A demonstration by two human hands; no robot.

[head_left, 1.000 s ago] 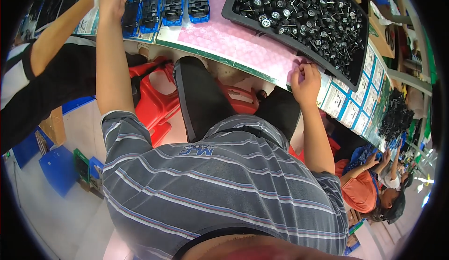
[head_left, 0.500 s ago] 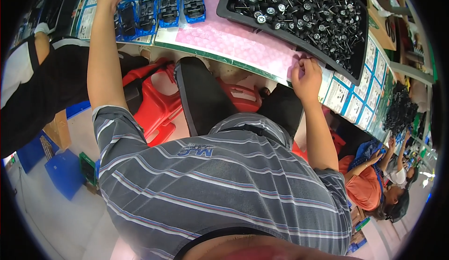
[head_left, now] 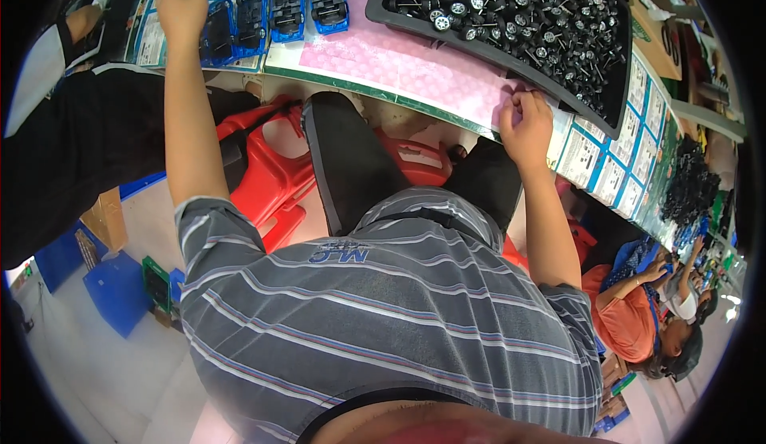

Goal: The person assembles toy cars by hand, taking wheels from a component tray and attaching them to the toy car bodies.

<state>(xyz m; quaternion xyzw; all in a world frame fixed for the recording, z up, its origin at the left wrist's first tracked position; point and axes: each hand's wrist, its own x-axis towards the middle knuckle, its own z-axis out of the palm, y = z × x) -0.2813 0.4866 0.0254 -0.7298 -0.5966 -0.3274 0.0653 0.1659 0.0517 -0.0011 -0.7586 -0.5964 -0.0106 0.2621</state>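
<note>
My left hand (head_left: 182, 11) is over the far left of the table with thumb and fingers apart, holding nothing I can see. Just right of it, several blue toy car bodies (head_left: 329, 1) lie in rows, dark undersides up, with wheels fitted on some. My right hand (head_left: 527, 131) rests at the table's front edge on a pink bubble-wrap sheet (head_left: 399, 65). Its fingers are loosely curled, and nothing shows in them. Beyond that hand stands a black tray (head_left: 479, 51) heaped with small toy wheels on axles (head_left: 511, 17).
Printed sheets with blue borders (head_left: 610, 169) cover the table right of the tray, with a dark heap of parts (head_left: 688, 185) farther along. Red plastic stools (head_left: 275, 173) stand below. A person in black (head_left: 88, 141) is close on my left; one in orange (head_left: 622, 320) works at right.
My left hand has drawn away from the blue car bodies, a little left and nearer, with its fingers now apart. The right hand has barely moved.
</note>
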